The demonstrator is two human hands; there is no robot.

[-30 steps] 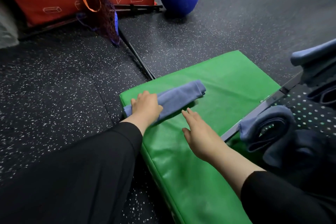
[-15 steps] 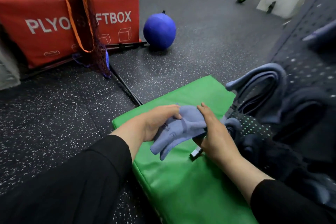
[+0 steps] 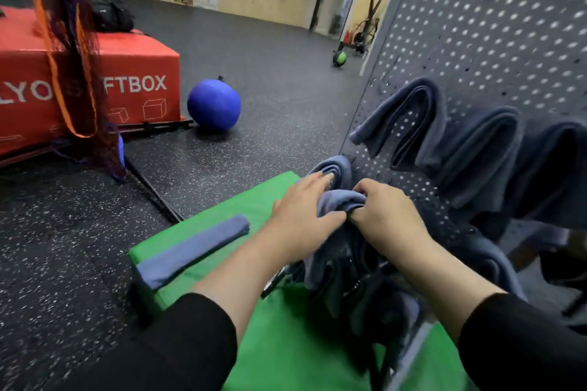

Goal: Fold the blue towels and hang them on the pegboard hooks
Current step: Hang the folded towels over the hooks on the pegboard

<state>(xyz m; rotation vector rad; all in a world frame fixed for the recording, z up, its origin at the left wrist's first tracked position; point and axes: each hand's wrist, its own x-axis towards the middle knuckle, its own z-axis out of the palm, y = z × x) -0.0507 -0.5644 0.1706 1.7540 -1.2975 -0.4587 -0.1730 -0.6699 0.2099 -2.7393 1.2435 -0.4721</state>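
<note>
Together, both hands met on one folded blue towel [image 3: 338, 200] held up against the lower edge of the pegboard [image 3: 495, 35]. The right hand [image 3: 386, 216] had its fingers curled tight over the towel's top fold; the left hand [image 3: 301, 216] pressed its thumb against the fold, its fingers reaching nearly straight toward a hung towel [image 3: 336, 168] just beyond. Half a second before, the hands had held that towel lower, over the green mat [image 3: 286, 343]. A second folded towel [image 3: 193, 251] lay on the mat, left of the pegboard. More dark towels [image 3: 470, 149] hung draped on the pegboard above the hands. Containers were not seen.
</note>
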